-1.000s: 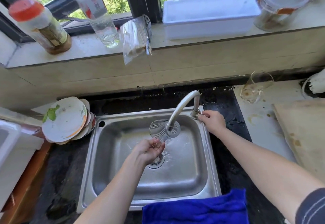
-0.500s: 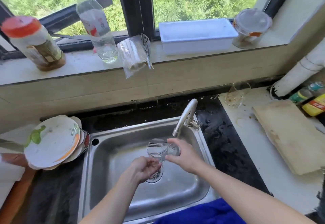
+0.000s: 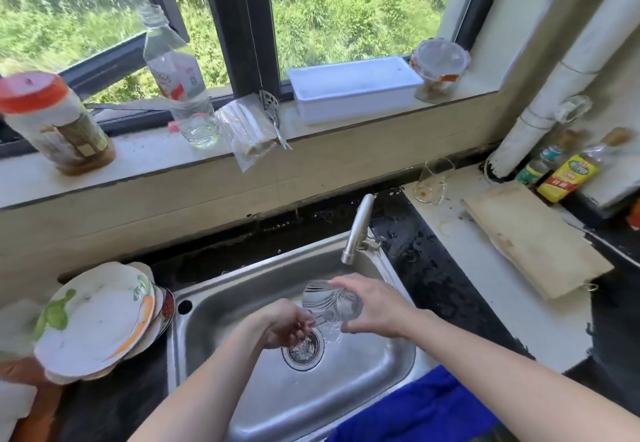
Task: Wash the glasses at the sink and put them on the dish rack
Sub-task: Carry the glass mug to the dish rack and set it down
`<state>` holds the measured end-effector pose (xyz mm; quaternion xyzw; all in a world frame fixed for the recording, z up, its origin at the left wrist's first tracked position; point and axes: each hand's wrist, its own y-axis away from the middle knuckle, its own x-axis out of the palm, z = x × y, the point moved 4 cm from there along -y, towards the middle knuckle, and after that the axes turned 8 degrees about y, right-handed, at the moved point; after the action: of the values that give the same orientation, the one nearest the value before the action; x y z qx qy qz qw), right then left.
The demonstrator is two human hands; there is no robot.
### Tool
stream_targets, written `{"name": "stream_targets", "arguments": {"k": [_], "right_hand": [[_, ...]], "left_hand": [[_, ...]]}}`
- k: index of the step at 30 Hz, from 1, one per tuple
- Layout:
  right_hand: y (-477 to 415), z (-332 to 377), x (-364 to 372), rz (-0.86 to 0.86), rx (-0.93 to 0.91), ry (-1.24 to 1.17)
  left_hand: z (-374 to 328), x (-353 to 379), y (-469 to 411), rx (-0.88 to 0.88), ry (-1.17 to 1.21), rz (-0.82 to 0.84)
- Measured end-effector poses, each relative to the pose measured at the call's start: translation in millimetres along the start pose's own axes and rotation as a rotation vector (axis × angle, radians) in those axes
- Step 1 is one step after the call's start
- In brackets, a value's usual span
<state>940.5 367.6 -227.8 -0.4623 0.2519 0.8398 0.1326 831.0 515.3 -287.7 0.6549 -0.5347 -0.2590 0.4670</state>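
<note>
Glass [image 3: 327,303] is tipped on its side over the sink [image 3: 346,393], above the drain [image 3: 304,353] and under the faucet [image 3: 356,230]. Right hand [image 3: 372,306] is curled round its base. Left hand [image 3: 284,323] is curled at its rim, gripping. Second glass [image 3: 431,181] sits on the counter, right of the sink.

The place is a lived-in home kitchen. A stainless steel sink [image 3: 363,382] with a swivel tap [image 3: 358,230] at its back right corner is sunk into a dark stone desk [image 3: 426,268]. A tilted stack of painted plates [image 3: 97,320] sits left of the sink. To its right lie a worn wooden cutting board [image 3: 533,240] and labelled condiment bottles [image 3: 568,174]. Above the sink, a windowsill [image 3: 138,161] carries a red-lidded jar [image 3: 52,122], a plastic bottle [image 3: 180,77] and a white tray [image 3: 349,89].
</note>
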Motion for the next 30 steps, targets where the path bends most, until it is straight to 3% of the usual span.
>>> {"name": "stream_targets", "arguments": {"k": [7,10,13,22,30], "right_hand": [[13.1,-27.6,3.5,-0.020,0.137,0.020],[33.3,-50.6,8.4,-0.081,0.324,-0.111],[70.8,-72.9,10.2,-0.151,0.485,-0.419],[247.0,-136.8,6.3,-0.533,0.659,-0.850],[475.2,-196.9,52.0,-0.904,0.826,-1.135]], "left_hand": [[5.2,20.8,-18.1,-0.038,0.001,0.013],[-1.5,28.9,-29.7,0.044,-0.061,-0.063],[-12.4,63.2,-34.1,0.098,-0.128,-0.030],[-2.4,252.3,-20.8,0.122,-0.113,0.222],[91.0,473.9,-0.4,0.051,-0.356,0.437]]}}
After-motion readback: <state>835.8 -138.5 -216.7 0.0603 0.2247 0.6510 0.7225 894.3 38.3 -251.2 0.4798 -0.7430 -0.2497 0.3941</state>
